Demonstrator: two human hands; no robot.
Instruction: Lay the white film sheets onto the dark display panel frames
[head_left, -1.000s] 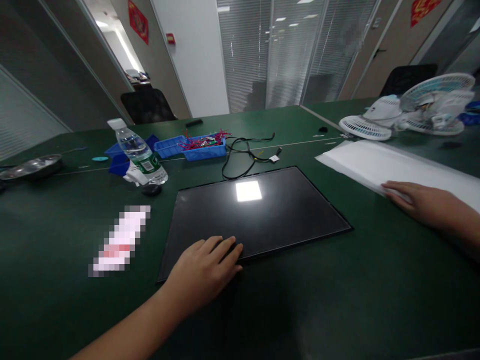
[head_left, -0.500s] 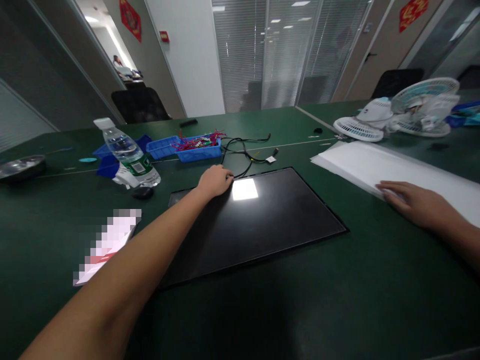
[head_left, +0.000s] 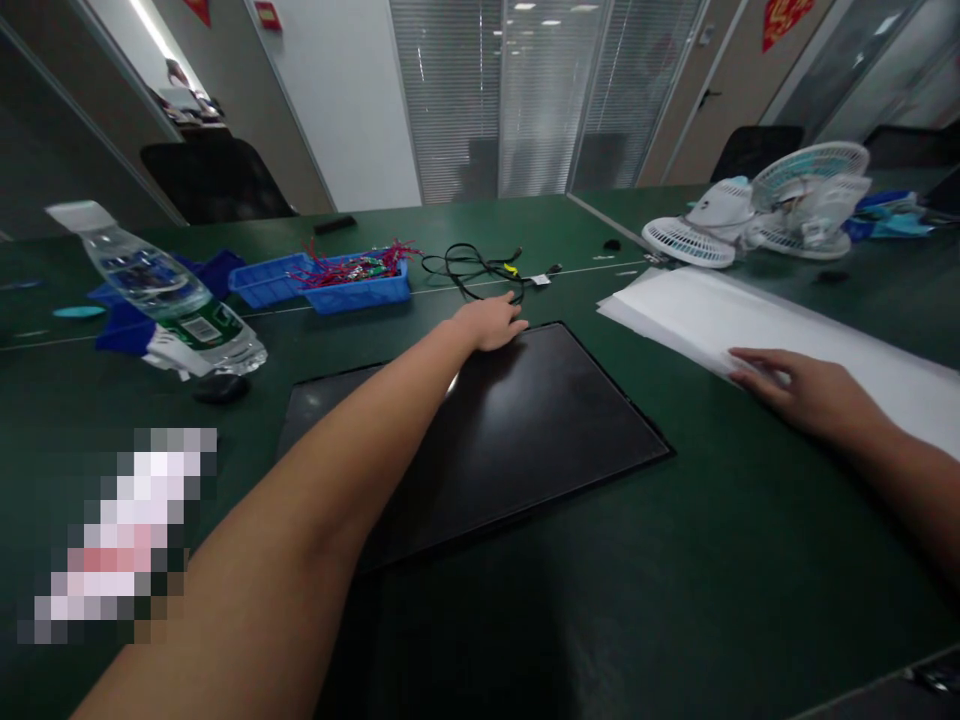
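My left hand (head_left: pixel 489 322) is over the far edge of a flat black screen panel (head_left: pixel 517 430), its fingers apart and close to a thin black cable (head_left: pixel 469 262). The cable lies in loose loops beyond the panel and carries a yellow band and a white tag. Whether the fingertips touch the cable I cannot tell. On the right, my right hand (head_left: pixel 817 392) rests at the near edge of white sheets (head_left: pixel 757 310), thumb and forefinger stretched out. My left forearm crosses and hides part of the panel.
A water bottle (head_left: pixel 176 290) leans at the left near a black computer mouse (head_left: pixel 221 388). Blue trays (head_left: pixel 360 293), one with red wires, stand behind the panel. White fan parts (head_left: pixel 694 240) are at the back right. A blurred pinkish item (head_left: pixel 127 530) lies front left.
My left hand has moved right along the panel's far edge, and the cable's loops have shifted. My right hand stays by the sheets. The view has turned, so everything sits further left.
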